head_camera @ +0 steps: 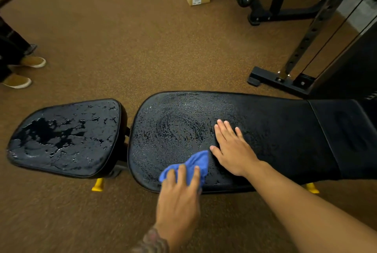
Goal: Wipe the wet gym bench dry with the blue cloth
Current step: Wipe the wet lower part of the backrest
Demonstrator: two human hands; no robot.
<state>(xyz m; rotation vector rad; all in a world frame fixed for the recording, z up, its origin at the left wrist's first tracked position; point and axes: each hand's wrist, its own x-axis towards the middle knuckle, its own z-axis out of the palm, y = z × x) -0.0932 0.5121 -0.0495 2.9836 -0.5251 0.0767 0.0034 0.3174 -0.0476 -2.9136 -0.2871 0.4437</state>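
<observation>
Two hands are on the gym bench (pixel 285 122): my left hand (pixel 179 195) has its fingers bent over the bunched blue cloth (pixel 196 161), holding it down at the near edge of the long pad (pixel 173 122), toward that pad's left end. My right hand (pixel 232 150) lies flat on the pad just right of the cloth, fingers straight, holding nothing. I judge the cloth light, soft and limp, so it will fold and skid rather than push. It is best taken as a wad under the palm with the fingers over the top. The vinyl is beaded with water and looks slick, so I'd press firmly. The bench looks heavy and stiff and should stay put. Its long axis runs left to right across the scene, with the seat pad (pixel 67 150), patched with water, at the left and the long pad stretching right. The cloth's loose corner points far and right, toward my right thumb.
</observation>
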